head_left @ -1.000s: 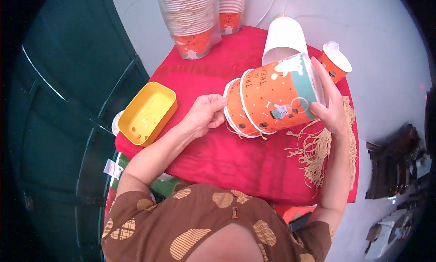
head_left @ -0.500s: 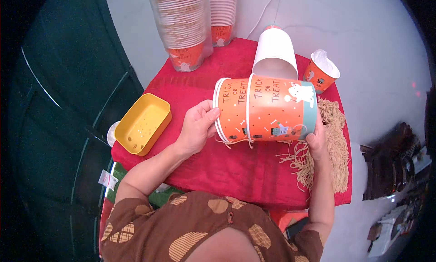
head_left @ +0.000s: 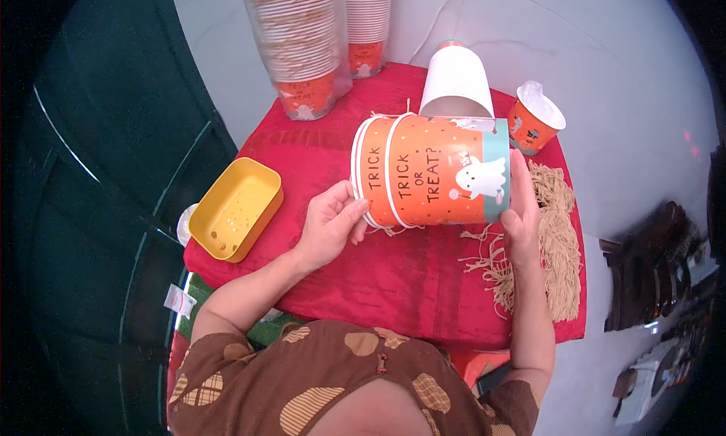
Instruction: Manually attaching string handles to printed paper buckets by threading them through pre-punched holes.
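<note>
Lying sideways between my hands, above the red cloth, is a short stack of nested orange paper buckets (head_left: pixel 431 175) with a white ghost print and a teal base band. My left hand (head_left: pixel 333 220) grips the white rims at the open end, thumb on the near side. My right hand (head_left: pixel 522 213) is closed round the teal base end. Bits of beige string stick out at the rims. Just right of my right hand lies a bundle of beige cords (head_left: pixel 558 243), its loose ends spread on the cloth.
A red cloth (head_left: pixel 318 285) covers the table. A yellow tub (head_left: pixel 240 205) with small bits inside stands left. Tall bagged bucket stacks (head_left: pixel 299 43) rise at the back left, with another stack (head_left: pixel 368 27) beside. A white bucket (head_left: pixel 459 80) lies behind; an orange cup (head_left: pixel 533 122) holds white plastic.
The bucket stack has been turned about its long axis, bringing the ghost and lettering down toward me. It has also shifted slightly left, and my right hand's fingers have moved on the base.
</note>
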`<state>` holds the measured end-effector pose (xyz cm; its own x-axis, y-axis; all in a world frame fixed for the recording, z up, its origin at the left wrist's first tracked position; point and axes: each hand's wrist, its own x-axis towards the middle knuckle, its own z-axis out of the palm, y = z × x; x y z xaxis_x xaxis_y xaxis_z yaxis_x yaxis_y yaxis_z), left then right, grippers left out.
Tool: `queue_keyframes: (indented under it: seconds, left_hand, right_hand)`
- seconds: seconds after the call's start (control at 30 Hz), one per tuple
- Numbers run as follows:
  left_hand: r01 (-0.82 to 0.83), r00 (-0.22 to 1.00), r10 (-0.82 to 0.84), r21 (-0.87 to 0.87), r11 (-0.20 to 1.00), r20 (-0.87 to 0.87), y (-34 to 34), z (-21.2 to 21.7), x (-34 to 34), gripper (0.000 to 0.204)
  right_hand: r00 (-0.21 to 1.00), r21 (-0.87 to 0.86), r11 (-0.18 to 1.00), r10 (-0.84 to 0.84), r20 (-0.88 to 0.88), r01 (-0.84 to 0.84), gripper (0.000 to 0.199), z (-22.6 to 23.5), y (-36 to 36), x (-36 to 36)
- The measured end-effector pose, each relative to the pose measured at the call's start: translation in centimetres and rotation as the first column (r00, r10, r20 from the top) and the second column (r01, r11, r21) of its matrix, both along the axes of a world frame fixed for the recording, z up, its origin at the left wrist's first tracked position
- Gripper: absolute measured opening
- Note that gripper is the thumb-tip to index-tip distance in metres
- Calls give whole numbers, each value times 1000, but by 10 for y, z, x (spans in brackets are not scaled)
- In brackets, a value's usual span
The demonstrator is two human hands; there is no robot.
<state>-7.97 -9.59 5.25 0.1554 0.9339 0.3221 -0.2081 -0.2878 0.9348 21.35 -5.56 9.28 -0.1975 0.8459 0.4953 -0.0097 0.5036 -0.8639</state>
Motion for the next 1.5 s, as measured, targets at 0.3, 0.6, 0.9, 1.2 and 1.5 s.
queue_keyframes:
  seconds: [0.3, 0.6, 0.9, 1.2, 1.5]
  left_hand:
    - [-49, 996, 59, 163, 985, -60, -8, -18, -5, 14]
    - [-86, 925, 205, 347, 934, -321, -13, -23, -18, 13]
    - [-9, 906, 144, 323, 946, -398, -21, -14, -20, 17]
    - [-41, 993, 54, 118, 992, -106, -30, -15, -19, 13]
    - [-86, 994, 96, 165, 982, -54, -30, -18, -19, 13]
  right_hand:
    - [989, 54, 996, 66, 129, -74, 124, -10, -7, -5]
    - [994, -135, 985, 110, 2, -109, 137, -31, -28, -16]
    - [997, 43, 997, 54, 51, -57, 138, -43, -30, -12]
    - [890, 483, 876, -229, 394, 11, 143, -46, -28, 0]
    - [872, 598, 801, -310, 379, 25, 132, -27, -47, -11]
